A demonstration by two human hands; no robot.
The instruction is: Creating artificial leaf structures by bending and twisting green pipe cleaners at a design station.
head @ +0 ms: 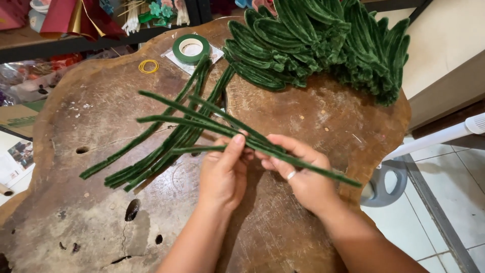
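Pipe cleaners (283, 154), dark green, were pinched between the left hand (222, 174) and right hand (300, 177) above the wooden table (91, 116). Finished leaf shapes (323, 43) lay piled behind; loose stems (166, 141) remained unshaped.

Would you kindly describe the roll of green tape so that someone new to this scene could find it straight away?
Start at the worn wooden table and look to its far edge, just left of the big heap of folded green leaf shapes. There the roll of green tape lies flat on a clear packet. It is the only thick green ring; the yellow rubber band to its left is thin.
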